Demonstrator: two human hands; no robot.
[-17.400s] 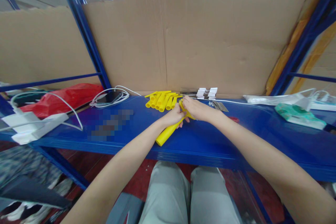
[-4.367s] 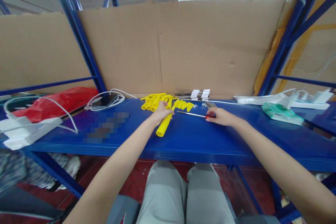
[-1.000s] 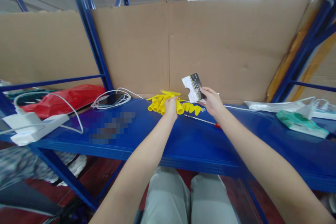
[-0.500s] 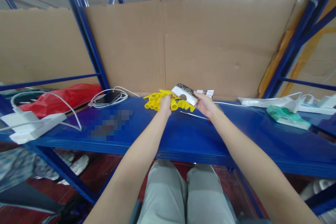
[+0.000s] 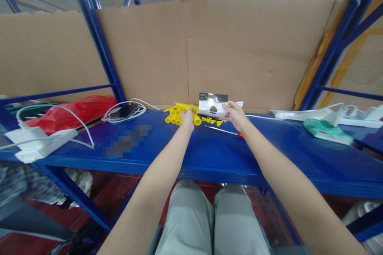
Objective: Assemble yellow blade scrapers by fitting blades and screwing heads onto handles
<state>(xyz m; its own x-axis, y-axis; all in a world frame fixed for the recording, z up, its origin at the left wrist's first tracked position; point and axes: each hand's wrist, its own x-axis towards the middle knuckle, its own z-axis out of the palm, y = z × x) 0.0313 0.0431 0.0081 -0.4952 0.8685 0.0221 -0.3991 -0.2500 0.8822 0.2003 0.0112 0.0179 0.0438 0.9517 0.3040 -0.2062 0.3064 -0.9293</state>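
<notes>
Just right of the frame's centre, the right hand (image 5: 235, 114) pinches a flat black-and-white card with a rounded cut-out (image 5: 206, 105) by its right edge. Left of it, the left hand (image 5: 187, 118) touches a pile of bright yellow tapered tubes (image 5: 174, 118); its fingertips are hidden, so I cannot tell whether it grips one. A slim red-handled metal tool (image 5: 222, 130) lies below the card on the glossy blue tabletop (image 5: 215, 153).

Red bag (image 5: 78, 112), possibly a phone (image 5: 128, 110).
</notes>
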